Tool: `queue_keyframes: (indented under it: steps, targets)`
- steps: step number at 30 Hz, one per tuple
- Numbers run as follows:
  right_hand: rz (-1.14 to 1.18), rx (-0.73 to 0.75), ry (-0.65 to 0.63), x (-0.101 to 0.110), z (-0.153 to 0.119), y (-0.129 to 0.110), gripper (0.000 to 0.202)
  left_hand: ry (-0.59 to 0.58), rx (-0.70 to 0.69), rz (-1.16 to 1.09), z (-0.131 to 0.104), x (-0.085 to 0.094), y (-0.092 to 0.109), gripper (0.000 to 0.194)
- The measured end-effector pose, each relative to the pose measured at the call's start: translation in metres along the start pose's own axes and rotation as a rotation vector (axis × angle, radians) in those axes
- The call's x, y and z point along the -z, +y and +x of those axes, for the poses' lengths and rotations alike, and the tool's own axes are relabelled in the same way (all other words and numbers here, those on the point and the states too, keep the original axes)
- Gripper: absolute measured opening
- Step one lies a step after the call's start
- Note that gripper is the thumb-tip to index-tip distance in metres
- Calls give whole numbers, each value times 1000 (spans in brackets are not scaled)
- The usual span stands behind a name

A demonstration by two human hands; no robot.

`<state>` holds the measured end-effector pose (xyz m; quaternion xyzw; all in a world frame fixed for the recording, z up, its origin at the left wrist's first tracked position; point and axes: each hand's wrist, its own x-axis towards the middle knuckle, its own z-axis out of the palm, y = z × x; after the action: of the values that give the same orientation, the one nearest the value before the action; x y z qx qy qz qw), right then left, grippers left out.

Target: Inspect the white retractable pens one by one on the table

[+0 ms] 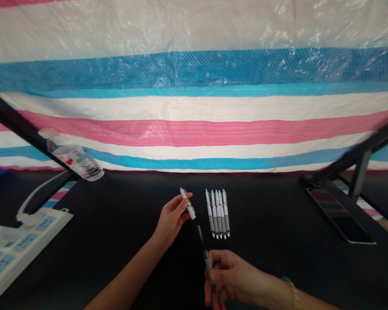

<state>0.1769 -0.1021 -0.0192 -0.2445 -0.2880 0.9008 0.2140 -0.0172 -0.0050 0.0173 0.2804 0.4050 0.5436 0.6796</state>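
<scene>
Between the thumb and fingers of my left hand (pixel 172 217) is a white upper pen barrel (pixel 188 204) with a clip, tilted, its lower end toward my right hand. My right hand (pixel 228 275) is closed on the grey lower half of a pen (pixel 208 261), from which a dark-tipped refill (pixel 200 234) sticks up. The refill's top end lies just below the white barrel, with a small gap between them. Several white and grey pens (pixel 217 213) lie side by side on the black table, right of my left hand.
At the left edge sits a white power strip (pixel 32 245) with a plug and cable. A water bottle (pixel 77 161) stands tilted at the back left. A smartphone (pixel 341 215) lies at the right. Striped sheeting (pixel 194 133) hangs behind the table (pixel 142 193).
</scene>
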Motion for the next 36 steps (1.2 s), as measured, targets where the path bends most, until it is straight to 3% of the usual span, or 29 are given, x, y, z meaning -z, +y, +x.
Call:
queue_keyframes:
  steps: [7,15,23,29,36]
  targets:
    - [10,12,14,0,0,-1,43,-73,72,41,-10,-8,-12,43]
    - [121,71,98,-1,1,-1,43,-288,145,243,-26,-16,-19,34]
    - [209,109,100,-1,3,4,39,-366,251,101,-20,-10,-18,29]
    - [174,3,-21,0,0,-2,54,-324,217,63,-18,-10,-16,24]
    - [130,74,10,2,0,2,36,-311,198,54,-19,-11,-14,25]
